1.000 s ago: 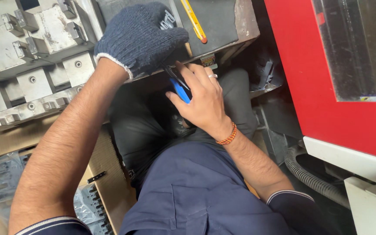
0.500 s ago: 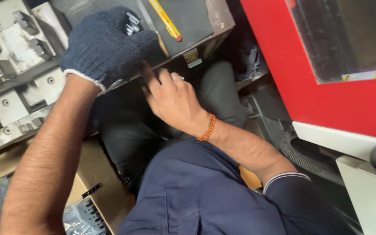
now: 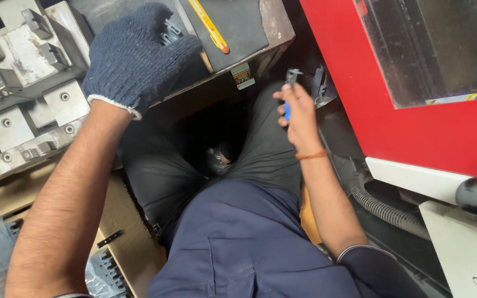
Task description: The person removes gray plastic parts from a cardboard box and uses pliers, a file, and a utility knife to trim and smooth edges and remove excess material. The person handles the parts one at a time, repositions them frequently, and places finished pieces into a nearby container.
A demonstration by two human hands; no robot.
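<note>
Head view shows the right hand (image 3: 300, 113) pinching a small blue-handled tool (image 3: 289, 94) upright in closed fingers, just off the tabletop's (image 3: 238, 33) right corner, while the gloved left hand (image 3: 136, 55) rests there, grasping nothing visible.

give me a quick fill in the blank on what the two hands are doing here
1. The left hand wears a dark blue knitted ____.
2. The right hand holds a small tool with a ____ handle.
3. On the right wrist sits an ____ band.
4. The yellow utility knife lies on the dark work surface beside the ____ hand.

Missing words: glove; blue; orange; left
</note>
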